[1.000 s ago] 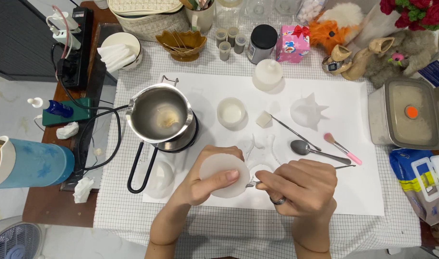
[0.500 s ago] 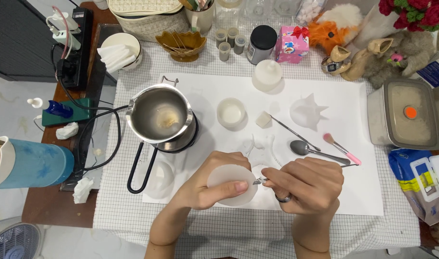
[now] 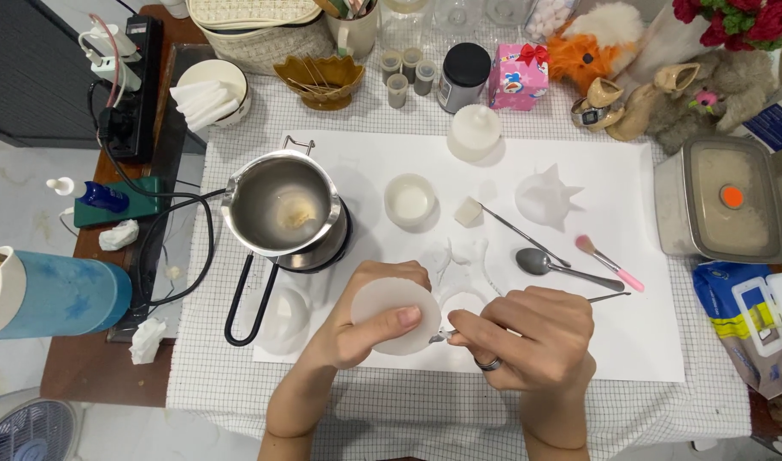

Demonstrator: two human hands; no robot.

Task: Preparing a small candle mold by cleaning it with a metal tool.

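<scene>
My left hand [image 3: 357, 329] grips a round white translucent mould [image 3: 389, 314], tilted so its flat base faces me, thumb pressed on its lower right. My right hand [image 3: 532, 337], with a ring on one finger, pinches a thin metal tool [image 3: 440, 336] whose tip touches the mould's lower right edge; the tool's far end [image 3: 613, 296] sticks out past the hand. Both hands hover over a white paper sheet [image 3: 647, 341], just in front of white wax scraps [image 3: 463, 265].
A steel melting pot [image 3: 284, 205] on a heater stands left of centre. On the sheet lie a small white cup [image 3: 411, 201], a spoon [image 3: 549, 265], a pink brush [image 3: 609, 263], a star-shaped mould [image 3: 546, 198] and a round mould [image 3: 284, 316]. A lidded steel box [image 3: 724, 205] is at right.
The mould and my left hand shifted right and down, then back left and up. My right hand followed, keeping the tool tip at the mould's edge.
</scene>
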